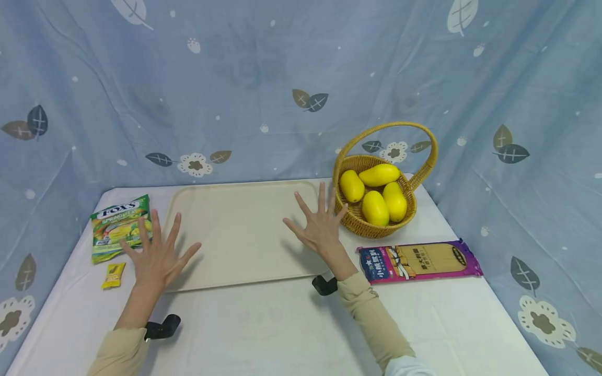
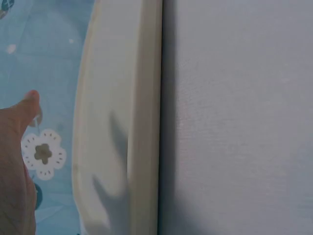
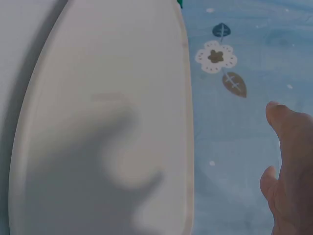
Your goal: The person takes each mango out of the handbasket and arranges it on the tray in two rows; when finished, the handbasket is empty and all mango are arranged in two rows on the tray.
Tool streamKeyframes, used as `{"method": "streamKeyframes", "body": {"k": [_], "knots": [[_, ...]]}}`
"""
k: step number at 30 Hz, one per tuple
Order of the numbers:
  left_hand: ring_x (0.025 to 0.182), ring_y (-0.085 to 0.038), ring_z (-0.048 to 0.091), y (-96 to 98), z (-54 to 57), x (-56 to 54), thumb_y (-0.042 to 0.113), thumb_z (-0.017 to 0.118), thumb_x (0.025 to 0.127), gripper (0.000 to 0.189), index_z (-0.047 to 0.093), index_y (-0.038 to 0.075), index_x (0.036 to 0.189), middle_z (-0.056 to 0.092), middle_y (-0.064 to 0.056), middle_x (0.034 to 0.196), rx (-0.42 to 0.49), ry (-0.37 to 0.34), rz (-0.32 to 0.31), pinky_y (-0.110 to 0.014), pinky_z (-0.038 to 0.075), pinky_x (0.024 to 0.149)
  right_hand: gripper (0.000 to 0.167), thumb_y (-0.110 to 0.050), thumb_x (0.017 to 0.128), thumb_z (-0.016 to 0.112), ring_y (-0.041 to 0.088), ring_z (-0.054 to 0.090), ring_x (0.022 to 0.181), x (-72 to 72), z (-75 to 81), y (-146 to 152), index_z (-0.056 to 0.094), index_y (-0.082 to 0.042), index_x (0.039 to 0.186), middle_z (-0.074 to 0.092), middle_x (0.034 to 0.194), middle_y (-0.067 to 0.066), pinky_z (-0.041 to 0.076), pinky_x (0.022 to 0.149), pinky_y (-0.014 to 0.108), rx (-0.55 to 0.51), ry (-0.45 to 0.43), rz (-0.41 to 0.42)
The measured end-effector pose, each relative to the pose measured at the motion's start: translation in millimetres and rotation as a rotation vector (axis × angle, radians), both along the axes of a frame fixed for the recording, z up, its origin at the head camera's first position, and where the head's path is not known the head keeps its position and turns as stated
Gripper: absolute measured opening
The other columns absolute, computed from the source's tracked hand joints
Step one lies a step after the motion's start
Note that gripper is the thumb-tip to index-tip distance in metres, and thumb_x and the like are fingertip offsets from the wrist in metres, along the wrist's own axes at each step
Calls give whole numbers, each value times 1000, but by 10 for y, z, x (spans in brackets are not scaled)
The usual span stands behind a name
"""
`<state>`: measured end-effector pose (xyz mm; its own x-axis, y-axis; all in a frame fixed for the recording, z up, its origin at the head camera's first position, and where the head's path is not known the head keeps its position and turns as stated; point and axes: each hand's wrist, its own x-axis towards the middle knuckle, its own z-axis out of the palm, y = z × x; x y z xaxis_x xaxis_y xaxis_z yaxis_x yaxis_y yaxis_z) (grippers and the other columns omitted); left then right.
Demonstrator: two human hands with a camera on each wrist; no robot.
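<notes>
Both hands are held up with fingers spread wide and nothing in them. The left hand (image 1: 157, 261) is over the left end of a cream tray (image 1: 235, 235), its fingertips overlapping a green Fox's candy bag (image 1: 105, 230) in the head view. A small yellow wrapped candy (image 1: 113, 275) lies just left of that wrist. My right hand (image 1: 321, 230) hovers over the tray's right end, close to a wicker basket (image 1: 359, 227) holding several yellow mangoes (image 1: 375, 208). Shadows of the hands fall on the tray (image 3: 146, 63) in the wrist views.
A purple pack of pasta (image 1: 418, 261) lies on the right of the white table (image 1: 263, 334), in front of the basket. The basket's tall handle (image 1: 400, 124) arches above it. Blue patterned cloth (image 1: 235, 94) walls the back and both sides.
</notes>
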<state>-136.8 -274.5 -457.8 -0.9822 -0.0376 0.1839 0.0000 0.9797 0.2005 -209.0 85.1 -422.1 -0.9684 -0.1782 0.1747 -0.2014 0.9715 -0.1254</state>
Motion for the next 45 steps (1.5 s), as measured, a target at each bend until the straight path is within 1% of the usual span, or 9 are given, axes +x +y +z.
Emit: {"method": "streamKeyframes", "body": {"k": [6,13,19,24,28,31,36,40,45], "knots": [[138,-40,-29,-28,-30,160,70,44,87,91,1,27,155,-29,-11,155,-7,-5,2,-83,-18,91,73,-71,88,39,44,-19,141,76,40,89,19,-40,151,-18,158,17,-3,103,79,-65,-34,25],[140,-44,-22,-42,-86,337,68,46,88,91,0,26,155,-26,-11,156,22,-6,0,-83,-18,92,73,-68,88,44,43,-20,141,163,63,272,23,-39,151,-10,159,18,1,103,79,-78,7,31],[140,-48,-18,-54,-157,467,64,47,90,89,-1,27,155,-21,-16,157,51,-11,-50,-83,-15,93,74,-69,88,43,43,-22,141,199,75,501,22,-38,151,-20,158,12,-2,104,79,-84,-14,13],[139,-52,-13,-109,-202,566,58,49,91,87,-1,28,155,-15,-20,158,72,-29,-93,-82,-12,97,73,-67,88,46,44,-17,142,208,90,701,27,-35,151,-17,159,13,-4,104,78,-97,11,9],[138,-54,-14,-180,-217,613,51,50,94,84,-1,25,155,-17,-21,157,131,-70,-140,-80,-7,100,73,-64,88,50,44,-16,142,220,96,861,29,-34,151,-17,159,14,-3,103,79,-98,38,6],[137,-51,-19,-251,-215,641,45,50,96,82,-2,22,155,-22,-21,156,223,-149,-188,-79,-4,102,73,-62,88,51,45,-14,142,218,85,967,28,-33,151,-19,158,12,-2,102,81,-91,56,8],[139,-47,-21,-339,-209,678,44,54,95,83,0,24,155,-25,-19,155,348,-302,-226,-83,6,96,73,-64,90,46,44,-14,143,188,58,1167,25,-33,152,-16,159,13,0,101,81,-68,79,0],[139,-53,-7,-398,-200,695,43,62,91,87,12,13,155,-16,-25,156,371,-328,-236,-80,12,98,74,-67,90,43,44,-13,143,150,53,1308,26,-31,152,-11,160,16,1,101,81,-56,70,-21],[133,-59,17,-472,-160,659,41,71,84,88,28,-4,147,0,-33,154,331,-325,-225,-72,25,101,76,-67,91,40,50,-7,141,85,95,1442,24,-26,153,-5,159,23,5,102,81,-70,17,-37]]}}
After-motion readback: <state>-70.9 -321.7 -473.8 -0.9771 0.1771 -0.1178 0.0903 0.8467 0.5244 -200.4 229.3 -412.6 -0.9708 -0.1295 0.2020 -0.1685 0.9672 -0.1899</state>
